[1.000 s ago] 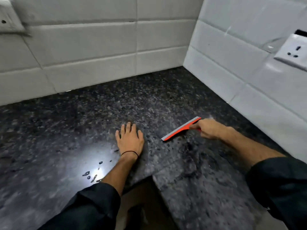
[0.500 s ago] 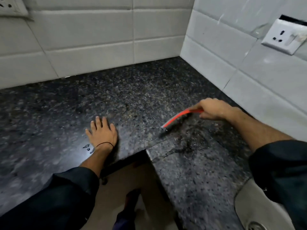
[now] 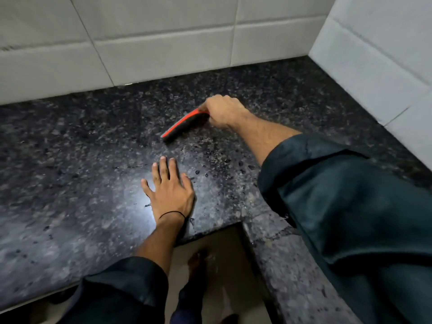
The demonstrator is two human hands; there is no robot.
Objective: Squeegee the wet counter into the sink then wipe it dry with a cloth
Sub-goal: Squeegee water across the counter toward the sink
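Squeegee [image 3: 184, 125] pinched at its far end in right hand [image 3: 224, 112], blade down on wet granite counter [image 3: 70, 160], far of left hand [image 3: 169, 190] spread flat. Probably light, flexible-edged, slippery wet; best gripped along red back.

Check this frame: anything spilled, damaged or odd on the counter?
Only water: droplets scattered on the granite counter between the flat left hand and the squeegee gripped by the right hand. No damage visible.

Counter [image 3: 81, 141] polished speckled granite, glossy w/ droplets; wall tiles [image 3: 163, 54] smooth ceramic; squeegee [image 3: 184, 125] matt orange plastic.
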